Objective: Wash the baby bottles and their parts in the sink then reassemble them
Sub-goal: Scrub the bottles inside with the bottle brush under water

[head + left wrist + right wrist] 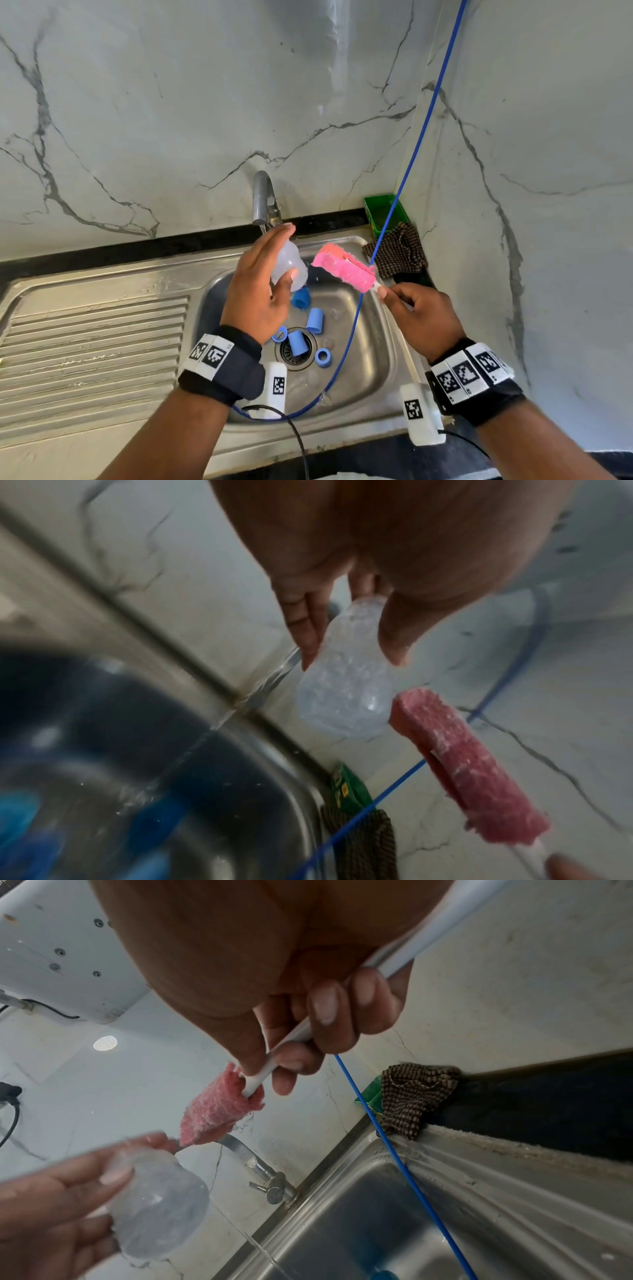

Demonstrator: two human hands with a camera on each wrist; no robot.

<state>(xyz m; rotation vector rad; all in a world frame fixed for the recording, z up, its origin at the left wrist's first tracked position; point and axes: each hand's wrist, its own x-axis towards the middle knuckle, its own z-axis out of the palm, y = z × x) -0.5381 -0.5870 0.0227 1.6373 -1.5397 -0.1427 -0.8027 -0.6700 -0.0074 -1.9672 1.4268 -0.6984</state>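
My left hand (263, 281) holds a clear, soapy baby bottle (289, 265) between thumb and fingers over the steel sink (363, 373), just under the tap (263, 198). The bottle (346, 691) is full of suds, its open mouth turned toward the brush. My right hand (416, 313) grips the white handle (291, 1045) of a pink sponge brush (344, 267), whose tip hangs just right of the bottle, outside it. Several blue bottle parts (313, 320) lie around the drain. A thin stream of water (274, 680) runs from the tap.
A brown checked cloth (399, 255) and a green box (383, 212) sit at the sink's back right corner. A blue cable (404, 192) hangs across the basin. The ribbed drainboard (92, 342) lies to the left, and marble walls close in behind and to the right.
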